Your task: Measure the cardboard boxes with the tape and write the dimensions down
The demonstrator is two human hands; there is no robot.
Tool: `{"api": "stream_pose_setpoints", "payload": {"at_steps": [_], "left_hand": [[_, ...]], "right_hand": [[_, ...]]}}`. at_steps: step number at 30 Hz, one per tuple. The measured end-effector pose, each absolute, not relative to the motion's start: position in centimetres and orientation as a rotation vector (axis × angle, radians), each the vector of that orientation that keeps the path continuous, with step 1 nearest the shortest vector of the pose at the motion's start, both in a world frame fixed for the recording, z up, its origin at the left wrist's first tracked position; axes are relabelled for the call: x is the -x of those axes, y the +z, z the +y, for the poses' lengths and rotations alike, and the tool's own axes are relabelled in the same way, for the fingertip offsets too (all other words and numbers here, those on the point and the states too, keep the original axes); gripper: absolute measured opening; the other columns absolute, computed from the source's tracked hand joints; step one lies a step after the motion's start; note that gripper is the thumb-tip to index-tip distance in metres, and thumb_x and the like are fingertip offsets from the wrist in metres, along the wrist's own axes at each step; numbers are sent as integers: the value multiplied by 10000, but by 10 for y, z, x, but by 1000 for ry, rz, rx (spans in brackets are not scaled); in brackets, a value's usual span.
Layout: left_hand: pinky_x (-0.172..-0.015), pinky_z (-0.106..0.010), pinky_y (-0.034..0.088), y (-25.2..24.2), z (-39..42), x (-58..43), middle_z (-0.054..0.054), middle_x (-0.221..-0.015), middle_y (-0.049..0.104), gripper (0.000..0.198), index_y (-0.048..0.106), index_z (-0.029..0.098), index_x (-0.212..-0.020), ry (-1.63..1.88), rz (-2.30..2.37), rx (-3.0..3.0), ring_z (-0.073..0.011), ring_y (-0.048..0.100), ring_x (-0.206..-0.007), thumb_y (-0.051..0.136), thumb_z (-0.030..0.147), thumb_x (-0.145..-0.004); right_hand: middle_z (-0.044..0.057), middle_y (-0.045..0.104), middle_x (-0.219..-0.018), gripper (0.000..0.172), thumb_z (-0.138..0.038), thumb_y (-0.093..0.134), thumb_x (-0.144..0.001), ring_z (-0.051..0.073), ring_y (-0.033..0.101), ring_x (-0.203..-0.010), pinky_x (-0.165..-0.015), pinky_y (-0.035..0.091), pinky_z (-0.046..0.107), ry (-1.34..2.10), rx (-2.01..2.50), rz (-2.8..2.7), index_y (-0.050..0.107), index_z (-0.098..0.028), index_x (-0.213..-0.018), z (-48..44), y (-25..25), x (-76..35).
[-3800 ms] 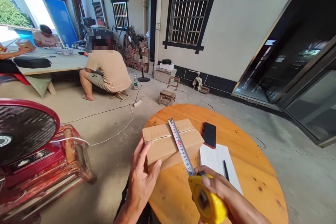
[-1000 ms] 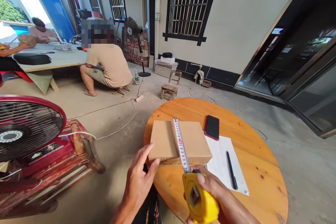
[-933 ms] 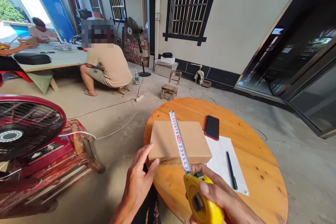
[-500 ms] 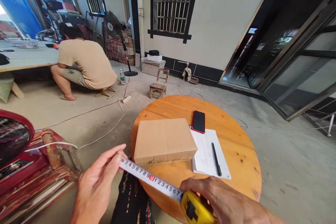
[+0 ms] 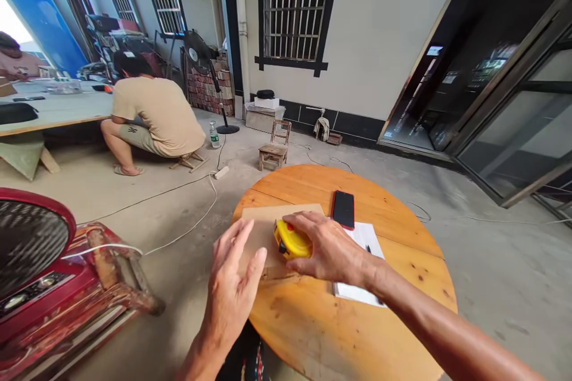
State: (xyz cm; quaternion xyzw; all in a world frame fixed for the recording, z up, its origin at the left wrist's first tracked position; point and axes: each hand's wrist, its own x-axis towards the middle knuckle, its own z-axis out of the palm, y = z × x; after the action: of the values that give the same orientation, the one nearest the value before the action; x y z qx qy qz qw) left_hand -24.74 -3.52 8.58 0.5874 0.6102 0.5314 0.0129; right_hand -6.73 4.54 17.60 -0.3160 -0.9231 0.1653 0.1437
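A flat brown cardboard box [image 5: 261, 223] lies on the round wooden table [image 5: 357, 321]. My right hand [image 5: 328, 247] reaches across it, fingers closed over a yellow tape measure [image 5: 289, 240] that rests on top of the box; its blade is wound in. My left hand [image 5: 232, 277] hovers at the box's near left edge, fingers stretched and apart, holding nothing. A black phone with a red rim [image 5: 343, 209] and a white sheet of paper [image 5: 360, 292] lie just right of the box.
A red fan [image 5: 31, 244] on a worn red stand sits on the floor to my left. A person in a beige shirt [image 5: 156, 116] squats by a long table [image 5: 53, 110]. A small wooden stool [image 5: 273, 152] and white cables lie on the concrete floor.
The tape blade, stretched between my hands half a second ago, has wound back in. My right hand moved forward and set the tape measure on the box. My left hand let go and opened.
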Motion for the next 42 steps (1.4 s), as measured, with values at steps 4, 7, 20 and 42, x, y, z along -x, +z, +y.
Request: {"api": "stream_pose_setpoints", "payload": {"at_steps": [4,7,20,42], "left_hand": [[-1101,-505,357,56,-38,249,-122,-1447,470,432,533,238,-1340,1470,2017,-2027,-324,384,-1376,534,319,-916],[-1104,-499,350,41,-31,259,-130,-1428,488,377,575,224,-1286,1422,1968,-2111,-325,404,-1364,522,314,-925],[-1104,-520,400,85,-48,169,-8,-1416,525,525,513,339,-1371,1503,1711,-2313,-308,501,-1289,582,178,-877],[-925,-356,520,-2,-36,57,-119,-1158,646,365,555,119,-1258,682,1390,-2518,-233,576,-1084,481,121,-900]], "right_hand": [[184,621,-1274,676,-276,782,-714,310,574,-1168,-994,457,423,496,903,-2733,552,-86,-1321,75,155,74],[206,522,-1408,675,-375,750,-792,304,488,-1293,-1069,395,422,537,799,-2664,521,-77,-1353,80,152,60],[33,701,-873,251,-205,455,-954,157,632,-730,-643,423,264,518,1711,-2280,702,-204,-910,34,71,-141],[56,656,-920,147,-146,498,-929,163,619,-682,-550,463,280,267,1298,-2117,586,-211,-1028,42,46,-186]]}}
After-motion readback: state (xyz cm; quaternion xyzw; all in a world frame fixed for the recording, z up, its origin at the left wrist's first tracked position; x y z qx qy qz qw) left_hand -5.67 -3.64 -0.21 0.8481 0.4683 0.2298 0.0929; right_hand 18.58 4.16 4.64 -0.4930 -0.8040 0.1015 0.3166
